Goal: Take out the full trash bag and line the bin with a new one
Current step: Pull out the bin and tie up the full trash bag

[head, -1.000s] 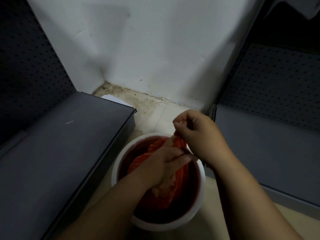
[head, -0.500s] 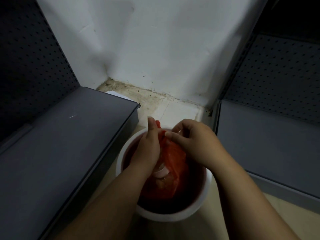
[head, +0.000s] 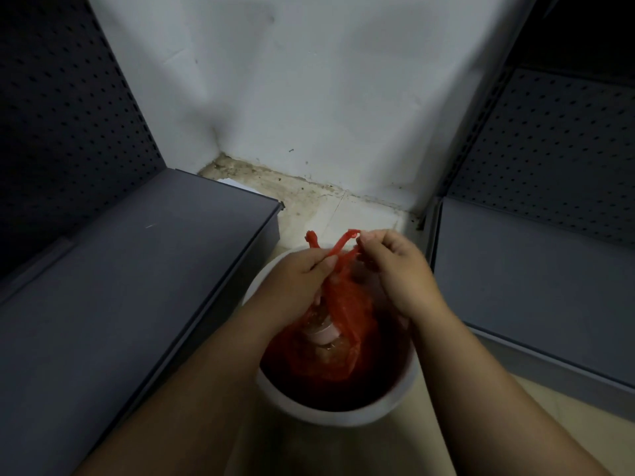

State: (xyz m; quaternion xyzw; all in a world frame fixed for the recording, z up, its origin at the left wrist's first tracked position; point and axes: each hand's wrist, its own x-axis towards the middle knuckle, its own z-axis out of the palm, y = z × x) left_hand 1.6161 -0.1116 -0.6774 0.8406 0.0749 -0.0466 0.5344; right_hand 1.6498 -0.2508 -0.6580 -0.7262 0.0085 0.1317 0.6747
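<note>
A round white bin (head: 330, 412) stands on the floor between two shelf units. Inside it sits a red trash bag (head: 347, 314), gathered at the top, with a clear bottle showing through its side. My left hand (head: 295, 280) grips one twisted red handle of the bag just above the bin's far rim. My right hand (head: 395, 269) pinches the other red handle beside it. The two handle strips cross between my hands. The lower part of the bag is dark inside the bin.
A grey shelf base (head: 137, 286) lies close on the left and another grey shelf base (head: 532, 286) on the right, each backed by a dark pegboard panel. A white wall (head: 309, 97) and a strip of dirty tiled floor (head: 316, 204) lie behind the bin.
Both hands have risen from inside the bin to its far rim, drawing the bag's two handles up and apart. The left hand went from pressing the bag to gripping a handle.
</note>
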